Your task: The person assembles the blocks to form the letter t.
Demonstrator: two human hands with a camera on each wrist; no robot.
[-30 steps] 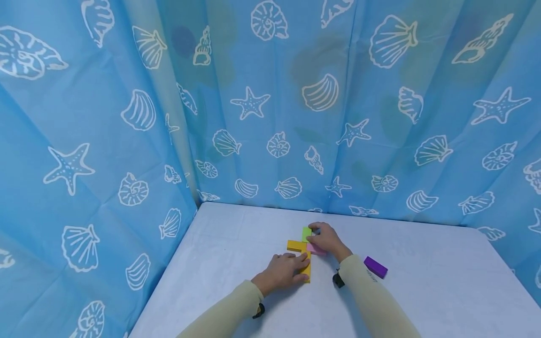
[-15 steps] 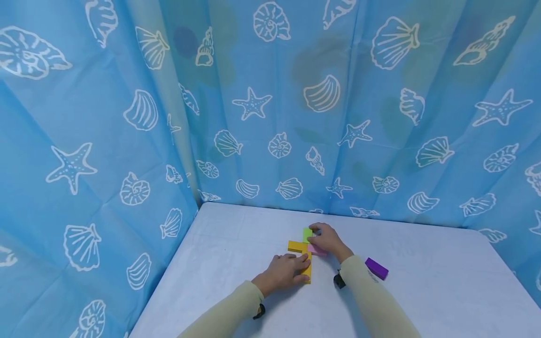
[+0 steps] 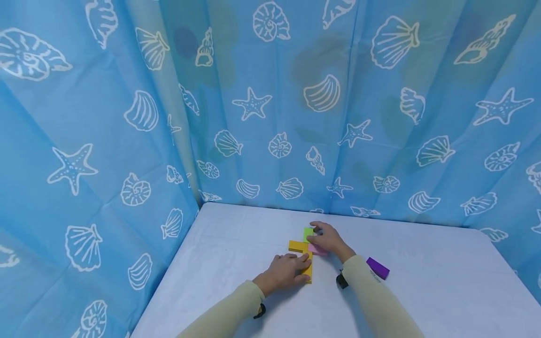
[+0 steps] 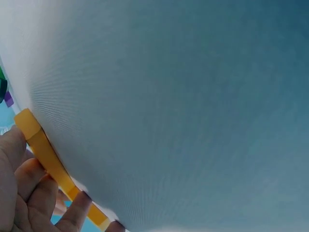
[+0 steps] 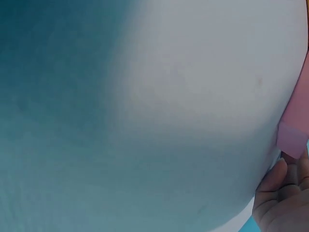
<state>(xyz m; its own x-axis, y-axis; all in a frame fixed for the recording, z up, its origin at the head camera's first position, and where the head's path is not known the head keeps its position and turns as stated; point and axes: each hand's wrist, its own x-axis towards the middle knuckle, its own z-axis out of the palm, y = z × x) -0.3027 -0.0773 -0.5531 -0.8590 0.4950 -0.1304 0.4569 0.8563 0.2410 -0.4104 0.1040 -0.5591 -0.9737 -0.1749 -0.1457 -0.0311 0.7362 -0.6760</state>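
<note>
Several rectangular blocks lie joined in a cross on the table. My left hand [image 3: 284,272] holds the near yellow block [image 3: 308,276], thumb at its near end and fingers over its far part; the left wrist view shows this yellow block [image 4: 48,157] along the fingers. A second yellow block [image 3: 297,246] points left. At the far end, my right hand [image 3: 328,238] has thumb and index finger at the edges of the light green block [image 3: 308,233]. Partly under that hand, the pink block [image 3: 318,249] points right; the right wrist view shows one end of this pink block [image 5: 294,128].
A purple block [image 3: 377,268] lies apart, beside the right sleeve [image 3: 376,291]. The white-covered table [image 3: 236,234] ends at blue shell-patterned curtains [image 3: 270,112] behind and on the left. Each wrist carries a dark strap [image 3: 342,280].
The hands and blocks keep nearly the same places. The right index finger lifts very slightly at the green block; the camera view shifts a little.
</note>
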